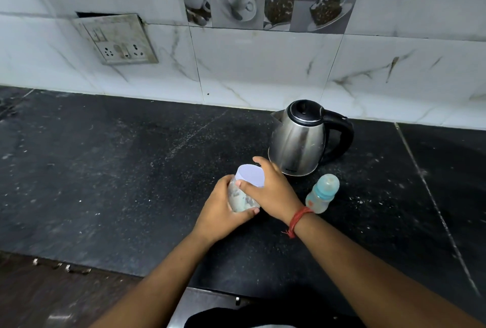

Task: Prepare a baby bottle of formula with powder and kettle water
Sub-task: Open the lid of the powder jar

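Observation:
A clear powder jar [240,200] with a white lid [249,174] stands tilted on the black counter [118,170]. My left hand [219,212] grips the jar's body from the left. My right hand [268,191] is curled round the white lid from the right. A steel kettle [297,141] with a black lid and handle stands just behind my hands. A baby bottle [322,193] with a teal collar and clear cap stands to the right of my right wrist, untouched.
A tiled wall [263,70] backs the counter, with a switch and socket plate [118,41] at the left. The counter's front edge runs along the bottom left, above a dark floor [39,296].

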